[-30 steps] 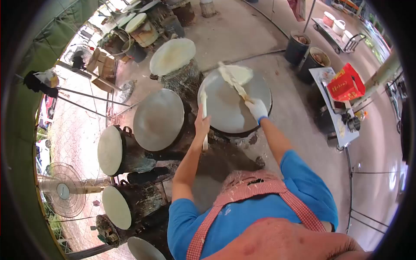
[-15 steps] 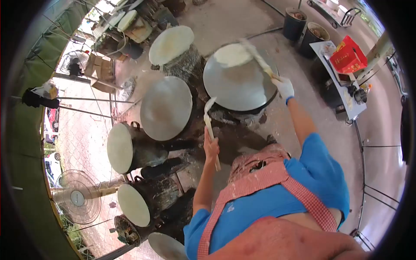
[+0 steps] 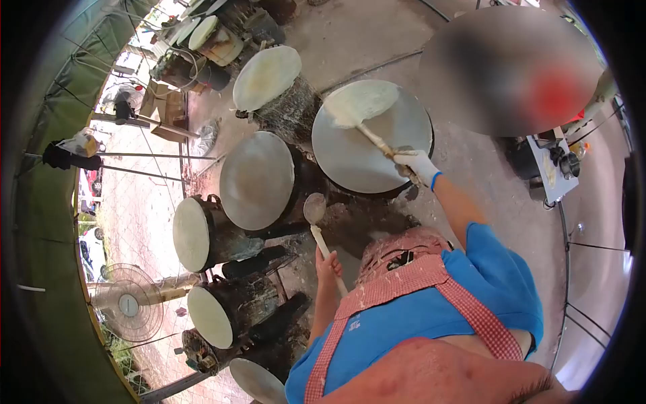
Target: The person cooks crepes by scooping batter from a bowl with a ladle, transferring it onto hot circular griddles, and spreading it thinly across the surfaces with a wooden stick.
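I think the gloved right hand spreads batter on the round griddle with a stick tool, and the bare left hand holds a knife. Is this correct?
Not quite. In the head view the left hand holds a ladle, not a knife. The rest stands: the gloved right hand spreads batter on the round griddle with a stick tool.

Standing fan (image 3: 128,304) far left; dark bag (image 3: 59,157) on pole.

Griddles stand packed close: big griddle (image 3: 367,145) w/ batter (image 3: 360,102) at far edge, its near half bare. Second griddle (image 3: 258,178) just left, almost touching. Open floor (image 3: 377,37) behind; table (image 3: 552,176) blocks right side.
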Tool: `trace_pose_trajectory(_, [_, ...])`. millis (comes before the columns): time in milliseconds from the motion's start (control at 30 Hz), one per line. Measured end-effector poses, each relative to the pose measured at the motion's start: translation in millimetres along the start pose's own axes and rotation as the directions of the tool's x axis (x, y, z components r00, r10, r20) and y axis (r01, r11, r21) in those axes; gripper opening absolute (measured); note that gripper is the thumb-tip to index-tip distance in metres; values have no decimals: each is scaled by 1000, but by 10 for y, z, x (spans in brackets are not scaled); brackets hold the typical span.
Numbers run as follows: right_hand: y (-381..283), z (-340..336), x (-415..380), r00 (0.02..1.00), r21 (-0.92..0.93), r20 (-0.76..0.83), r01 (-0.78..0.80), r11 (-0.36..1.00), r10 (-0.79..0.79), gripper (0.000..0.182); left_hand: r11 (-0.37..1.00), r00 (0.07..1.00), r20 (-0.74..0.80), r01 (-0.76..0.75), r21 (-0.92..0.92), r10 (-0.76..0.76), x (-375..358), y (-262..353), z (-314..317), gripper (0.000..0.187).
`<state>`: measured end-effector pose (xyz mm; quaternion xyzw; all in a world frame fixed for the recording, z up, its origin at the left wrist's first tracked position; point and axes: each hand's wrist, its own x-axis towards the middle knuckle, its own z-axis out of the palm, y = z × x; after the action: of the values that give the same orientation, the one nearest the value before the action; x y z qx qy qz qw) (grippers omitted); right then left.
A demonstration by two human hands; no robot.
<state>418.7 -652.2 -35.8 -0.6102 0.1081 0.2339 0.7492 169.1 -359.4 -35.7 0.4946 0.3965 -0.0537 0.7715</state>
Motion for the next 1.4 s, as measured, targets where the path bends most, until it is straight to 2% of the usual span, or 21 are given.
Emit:
trace_pose_trajectory(33, [-17,47,-42,992,-85,72,-99,991,106,17,997,998,10,56,-60,-55,11,-6,4,62])
trace_pose_trajectory(100, [-217,-230,-113,981,-65,117,-150,986,157,16,998,999,17,52,-31,-52,-101,-63,-47,58])
trace_pose_trajectory(167, [-311,-668,129,999,-151,28,23,988,-19,18,1000,999,28,16,0,-16,-188,-53,-89,55])
trace_pose_trajectory(267, [-563,-578,278,999,16,26,29,999,-29,25,998,997,-48,58,-18,-59,-333,-181,-33,47])
trace_pose_trajectory(300, [-505,-484,271,999,18,32,19,1000,-19,25,994,996,-14,86,-71,-87,-320,-221,-35,34])
trace_pose_trajectory(333, [-433,-362,243,991,-82,84,-96,992,103,26,986,994,28,111,-126,-108,-282,-245,-21,23])
trace_pose_trajectory(367, [-379,-292,187,966,-193,123,-204,960,230,27,985,994,25,113,-133,-110,-310,-247,4,23])
trace_pose_trajectory(433, [-423,-451,171,948,-243,194,-201,949,251,27,985,996,7,84,-152,-84,-414,-268,68,18])
trace_pose_trajectory(500, [-214,-830,511,980,-232,196,19,972,28,27,974,993,-9,110,-198,-114,-558,-297,47,21])
trace_pose_trajectory(533, [-433,-889,585,979,-231,170,-69,971,110,29,961,987,-18,150,-231,-158,-591,-277,27,26])
trace_pose_trajectory(633, [-857,-724,843,978,-222,191,-34,974,78,30,979,991,-117,37,-201,-61,-630,-401,98,25])
trace_pose_trajectory(733, [-756,-485,638,950,-393,247,-82,916,191,30,955,967,-186,123,-270,-177,-630,-375,172,26])
trace_pose_trajectory(833, [-855,-612,433,880,-538,374,-51,842,292,27,915,974,-172,71,-396,-150,-634,-543,97,27])
trace_pose_trajectory(900, [-970,-727,475,907,-561,245,-155,813,342,22,918,968,-205,55,-393,-145,-672,-619,59,27])
trace_pose_trajectory(933, [-907,-762,718,902,-563,260,-149,813,345,22,928,961,-231,59,-369,-154,-708,-641,32,28])
trace_pose_trajectory(1000, [-699,-759,1318,956,-341,287,166,925,-66,21,913,953,-259,42,-405,-159,-802,-631,58,28])
trace_pose_trajectory(1033, [-776,-659,1323,956,-339,289,155,928,-54,21,897,949,-270,30,-442,-165,-835,-643,91,28])
trace_pose_trajectory(1100, [-1051,-332,1123,910,-564,294,-83,821,294,26,866,951,-251,34,-498,-181,-858,-668,133,27])
trace_pose_trajectory(1133, [-1028,-370,996,865,-559,433,38,828,253,24,828,959,-217,32,-560,-184,-867,-675,111,27])
trace_pose_trajectory(1267, [-890,-735,585,817,-668,347,-130,733,461,27,802,943,-261,11,-597,-207,-815,-901,29,25])
trace_pose_trajectory(1400, [-948,-736,1061,874,-545,429,49,837,228,31,810,948,-267,-16,-586,-174,-904,-991,0,27])
